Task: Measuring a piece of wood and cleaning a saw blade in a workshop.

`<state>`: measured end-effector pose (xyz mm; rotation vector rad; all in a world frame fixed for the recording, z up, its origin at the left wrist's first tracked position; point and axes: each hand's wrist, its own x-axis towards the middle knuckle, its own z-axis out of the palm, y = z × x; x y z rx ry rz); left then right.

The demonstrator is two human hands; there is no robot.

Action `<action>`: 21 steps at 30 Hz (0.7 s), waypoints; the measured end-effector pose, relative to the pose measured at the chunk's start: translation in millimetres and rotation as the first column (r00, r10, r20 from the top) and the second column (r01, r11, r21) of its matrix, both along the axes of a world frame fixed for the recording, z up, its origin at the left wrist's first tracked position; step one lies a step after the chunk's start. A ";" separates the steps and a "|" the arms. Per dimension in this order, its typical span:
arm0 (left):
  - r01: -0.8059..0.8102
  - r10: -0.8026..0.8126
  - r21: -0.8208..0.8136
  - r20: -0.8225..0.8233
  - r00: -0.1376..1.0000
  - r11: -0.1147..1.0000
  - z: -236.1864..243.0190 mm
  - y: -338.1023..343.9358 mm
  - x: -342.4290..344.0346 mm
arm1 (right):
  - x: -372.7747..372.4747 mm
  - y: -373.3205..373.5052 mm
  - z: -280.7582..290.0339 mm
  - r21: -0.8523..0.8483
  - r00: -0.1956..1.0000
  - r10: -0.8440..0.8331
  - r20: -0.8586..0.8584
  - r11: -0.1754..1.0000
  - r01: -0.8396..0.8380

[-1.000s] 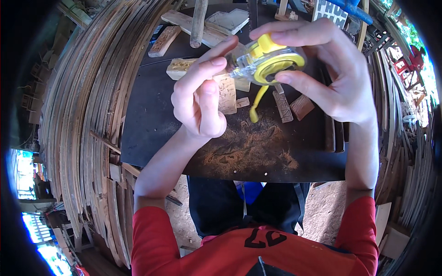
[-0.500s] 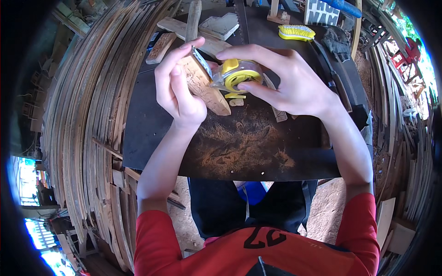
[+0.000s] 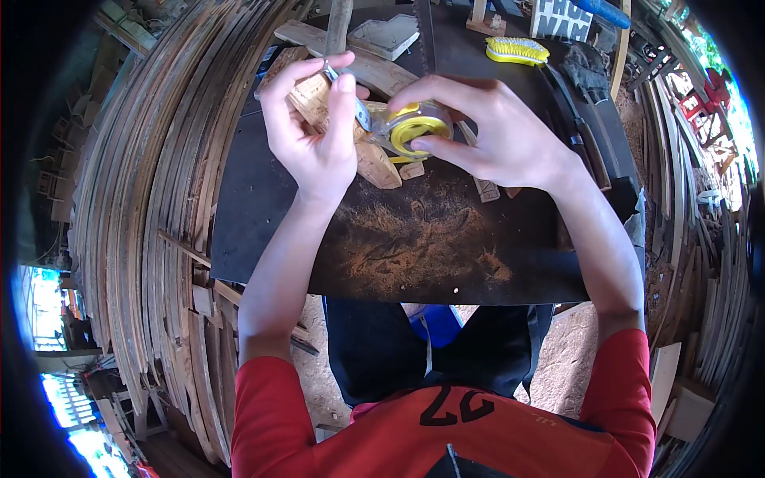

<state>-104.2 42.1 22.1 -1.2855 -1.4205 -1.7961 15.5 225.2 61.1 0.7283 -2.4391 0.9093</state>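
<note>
My left hand point(image 3: 315, 147) is closed, palm toward me, around a light wooden block point(image 3: 378, 166) that slants across behind the thumb. My right hand point(image 3: 506, 135) grips a yellow tape measure with a clear case point(image 3: 418, 131) between thumb and fingers. A short length of its blade point(image 3: 361, 115) reaches from the case toward the left fingertips, alongside the block. The fingers hide part of the block and the end of the blade. Both hands are above the dark tabletop point(image 3: 263, 215).
Sawdust point(image 3: 414, 243) covers the table's near middle. Wood pieces point(image 3: 382, 70) lie behind my hands. A yellow scrub brush point(image 3: 516, 51) and a dark long-bladed tool point(image 3: 594, 151) are at right. Long stacked boards point(image 3: 151, 199) line the left side.
The left thumb has moved up across the block, toward the tape blade, and the block has turned slightly. The right hand keeps the tape measure in nearly the same place.
</note>
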 end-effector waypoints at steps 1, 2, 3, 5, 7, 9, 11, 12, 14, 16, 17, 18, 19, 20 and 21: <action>-0.025 0.025 -0.006 0.008 1.000 1.000 0.8 -0.5 -1.9 | 0.1 -0.7 -2.1 0.007 0.999 -0.002 0.040 1.000 0.002; -0.046 0.046 -0.006 0.009 0.999 0.999 -1.3 -0.3 -7.2 | 0.2 -1.4 -4.0 0.027 0.997 -0.011 0.077 1.000 0.009; -0.030 0.029 0.016 0.044 0.999 0.999 -2.6 1.2 -11.5 | 0.3 -1.9 -5.9 0.048 0.993 -0.020 0.114 0.999 0.015; 0.006 -0.013 0.058 0.117 0.993 0.998 -5.3 4.6 -15.4 | 0.2 -3.1 -11.4 0.071 0.984 -0.045 0.172 0.997 0.033; 0.019 -0.025 0.039 0.167 0.986 0.999 -3.6 2.8 -14.9 | -0.2 -3.9 -15.6 0.081 0.975 -0.072 0.211 0.995 0.056; 0.042 -0.050 0.039 0.218 0.975 0.998 -1.8 3.7 -13.4 | -0.7 -4.4 -15.1 0.089 0.949 -0.093 0.300 0.994 0.069; 0.065 -0.074 0.047 0.242 0.967 0.997 -0.1 3.4 -11.2 | -0.6 -4.0 -19.9 0.113 0.949 -0.104 0.299 0.991 0.073; 0.077 -0.087 0.052 0.254 0.963 0.996 -0.5 3.0 -11.4 | -3.1 -2.6 -26.4 0.134 0.963 -0.102 0.248 0.989 0.070; 0.081 -0.094 0.064 0.257 0.962 0.995 -7.9 -0.6 -21.7 | -3.6 -4.3 -28.8 0.159 0.966 -0.118 0.229 0.984 0.083; 0.070 -0.085 0.063 0.275 0.958 0.996 -12.0 -2.5 -25.0 | 0.0 -7.0 -24.5 0.165 0.940 -0.164 0.299 0.979 0.119; 0.060 -0.084 0.085 0.320 0.944 0.995 -12.2 -3.2 -26.4 | -0.3 -6.2 -23.5 0.153 0.938 -0.160 0.309 0.981 0.117; 0.049 -0.085 0.107 0.365 0.927 0.993 -11.2 -4.1 -28.7 | -1.2 -4.4 -22.8 0.141 0.935 -0.155 0.319 0.983 0.114; 0.039 -0.089 0.130 0.404 0.910 0.991 -8.3 -4.7 -30.8 | -1.4 -2.1 -21.5 0.132 0.934 -0.153 0.324 0.985 0.116; 0.000 -0.068 0.148 0.450 0.891 0.989 -4.7 -6.5 -32.8 | -1.4 0.6 -21.0 0.153 0.926 -0.163 0.341 0.981 0.116; -0.010 -0.084 0.182 0.499 0.863 0.983 -0.9 -10.3 -33.9 | -1.4 2.2 -21.6 0.126 0.932 -0.149 0.330 0.986 0.113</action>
